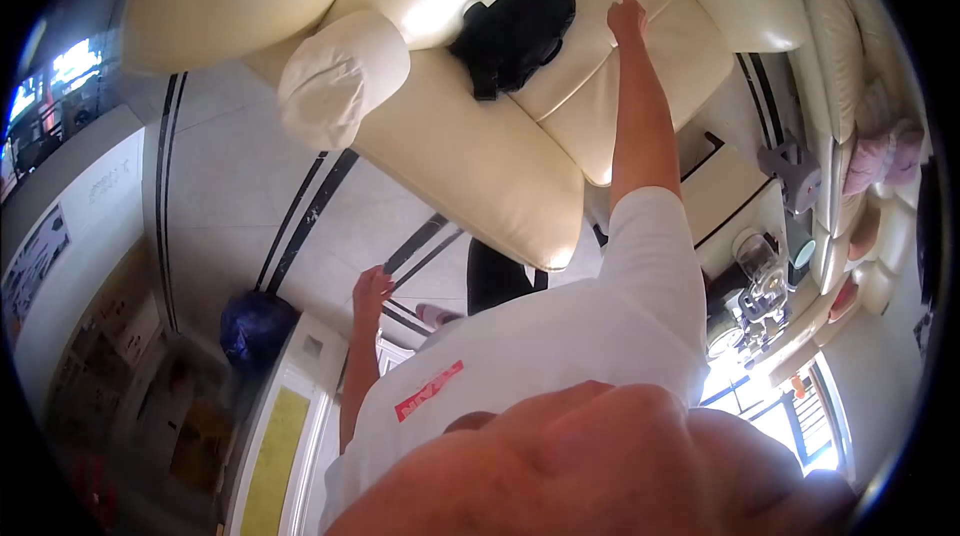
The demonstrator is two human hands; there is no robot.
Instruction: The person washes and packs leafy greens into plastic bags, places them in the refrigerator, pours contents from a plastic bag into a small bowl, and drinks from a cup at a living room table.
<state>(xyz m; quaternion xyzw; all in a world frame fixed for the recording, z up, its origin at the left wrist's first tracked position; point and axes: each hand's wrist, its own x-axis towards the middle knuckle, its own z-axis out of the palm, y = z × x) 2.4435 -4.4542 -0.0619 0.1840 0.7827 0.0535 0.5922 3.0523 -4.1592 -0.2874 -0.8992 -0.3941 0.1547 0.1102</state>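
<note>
My right hand (pixel 627 18) reaches out over the cream leather sofa (pixel 520 186), at its seat, with the index finger extended and the other fingers bent. I see nothing held in it. To its left on the same sofa lies a crumpled black cloth item (pixel 515 36), apart from the hand; its exact kind is unclear. My left hand (pixel 372 286) hangs low at the left, above the tiled floor (pixel 225 176), fingers loosely bent and no object visible in it. A wrinkled pale rounded piece (pixel 345 76) sits at the sofa's left end.
A dark blue plastic bag (pixel 258 329) stands on the floor beside a white cabinet (pixel 300 376). At the right are a low table (pixel 735 201) with glassware (pixel 757 261), another cream sofa (pixel 830 66), and pink cushions (pixel 882 158). A bright window (pixel 785 421) is behind.
</note>
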